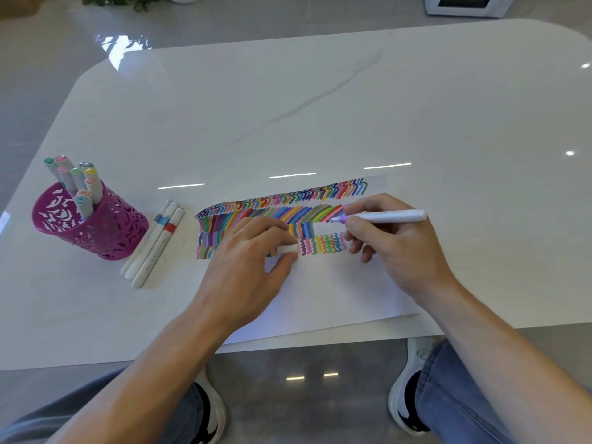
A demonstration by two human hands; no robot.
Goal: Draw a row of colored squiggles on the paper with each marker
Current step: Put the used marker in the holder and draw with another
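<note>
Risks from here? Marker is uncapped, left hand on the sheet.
1. The left hand lies over the coloured strokes on the white paper sheet while pinching the small white cap; fresh ink may smear.
2. The right hand holds the white purple-tipped marker with its tip over those strokes, above the squiggle row; a stray mark is possible.
3. Three loose white markers beside the magenta perforated pen cup might roll.

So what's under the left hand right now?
The left hand rests on the paper, pinching a white cap. The colored rows run under it from both sides; the strokes beneath it are covered and cannot be seen.
</note>
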